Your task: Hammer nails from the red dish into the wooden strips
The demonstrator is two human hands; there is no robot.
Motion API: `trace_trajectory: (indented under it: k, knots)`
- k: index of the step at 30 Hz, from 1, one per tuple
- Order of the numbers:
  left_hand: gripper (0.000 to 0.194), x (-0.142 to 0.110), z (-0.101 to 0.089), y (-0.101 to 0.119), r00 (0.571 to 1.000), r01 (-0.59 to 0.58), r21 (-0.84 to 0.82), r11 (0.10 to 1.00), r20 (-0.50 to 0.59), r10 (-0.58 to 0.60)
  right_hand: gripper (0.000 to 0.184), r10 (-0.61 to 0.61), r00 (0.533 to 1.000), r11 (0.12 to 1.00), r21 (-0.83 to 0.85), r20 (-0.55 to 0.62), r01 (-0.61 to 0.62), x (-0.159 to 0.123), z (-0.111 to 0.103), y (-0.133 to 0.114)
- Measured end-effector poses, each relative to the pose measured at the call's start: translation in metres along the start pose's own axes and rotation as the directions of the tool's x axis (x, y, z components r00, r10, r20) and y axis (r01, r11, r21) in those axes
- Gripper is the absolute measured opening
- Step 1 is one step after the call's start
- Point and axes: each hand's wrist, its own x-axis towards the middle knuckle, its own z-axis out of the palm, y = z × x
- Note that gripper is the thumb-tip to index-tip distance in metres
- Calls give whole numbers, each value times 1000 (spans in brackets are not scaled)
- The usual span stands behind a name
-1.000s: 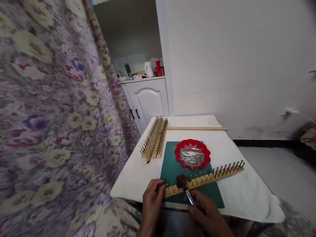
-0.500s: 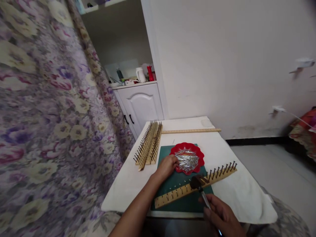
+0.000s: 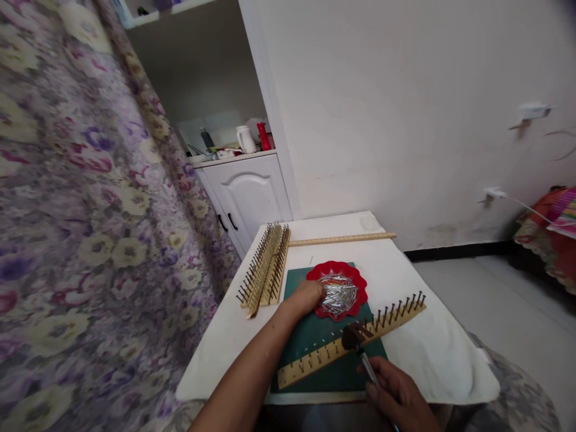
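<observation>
My left hand (image 3: 310, 295) reaches over the left rim of a red scalloped bowl (image 3: 362, 282). Its fingers are curled at the heap of silver nails (image 3: 339, 298), and the fingertips are mostly hidden. In my right hand (image 3: 398, 390) is a hammer (image 3: 368, 365) with a dark head and metal shaft. The head rests on or just above a wooden strip (image 3: 288, 375); which one, I cannot tell. Nails stand tall along the strip's right part, and small nails or pegs line its left part. A green mat (image 3: 306, 330) lies beneath the bowl and strip.
On the left of the white-covered table (image 3: 234, 354) lie wooden strips studded with upright nails (image 3: 265, 264). A bare wooden strip (image 3: 342, 239) crosses the far end. A floral curtain (image 3: 112, 240) hangs at left, beside a white cabinet (image 3: 252, 192).
The camera view has shifted slightly, moving the scene a little left. My left hand stays at the bowl of nails, and my right hand keeps the hammer over the strip.
</observation>
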Motion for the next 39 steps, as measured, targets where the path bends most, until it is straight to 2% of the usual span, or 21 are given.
trace_trajectory:
  k: [3, 6, 8, 10, 12, 15, 17, 19, 22, 25, 28, 33, 39]
  knots:
    - [27, -6, -7, 8, 997, -72, -16, 997, 16, 73, 46, 0, 1000, 1000, -8, 11, 0, -1, 0, -1]
    - [15, -19, -18, 16, 993, -113, -36, 993, -19, 112, 43, -12, 1000, 1000, -13, 24, 12, -4, -1, -4]
    - [10, -32, -26, 19, 991, -115, -45, 992, -71, 111, 42, 2, 1000, 1000, -23, 26, -1, -6, -2, -5]
    - [12, -52, -33, 18, 981, -69, -118, 991, -189, 46, 43, 14, 1000, 999, -30, 6, -14, -8, -1, -6]
    - [13, -79, -37, 15, 935, 0, -284, 959, -340, -100, 43, 5, 1000, 1000, -30, -21, -6, -10, 0, -8]
    - [17, -129, -35, 8, 812, 64, -518, 853, -470, -346, 42, -1, 1000, 999, -42, -13, 0, -13, 4, -10]
    - [21, -162, -27, 6, 741, 92, -616, 782, -482, -467, 42, 18, 1000, 998, -60, 13, -17, -14, 7, -11]
    - [24, -190, -16, 7, 701, 102, -696, 711, -457, -548, 42, 36, 999, 997, -73, 35, -33, -15, 10, -12]
    - [25, -214, 2, 17, 715, 128, -718, 684, -411, -566, 44, 60, 997, 995, -82, 54, -55, -16, 14, -12]
    - [24, -222, 16, 30, 736, 147, -639, 755, -439, -515, 45, 74, 996, 993, -96, 45, -69, -18, 19, -12]
    - [23, -221, 26, 37, 737, 158, -562, 812, -480, -476, 43, 48, 998, 993, -110, 34, -44, -19, 23, -12]
    - [21, -218, 33, 35, 760, 151, -528, 836, -478, -440, 44, 104, 992, 988, -122, 65, -95, -20, 28, -11]
    - [23, -217, 34, 34, 776, 164, -472, 866, -481, -409, 37, 59, 995, 986, -163, 78, -46, -18, 29, -13]
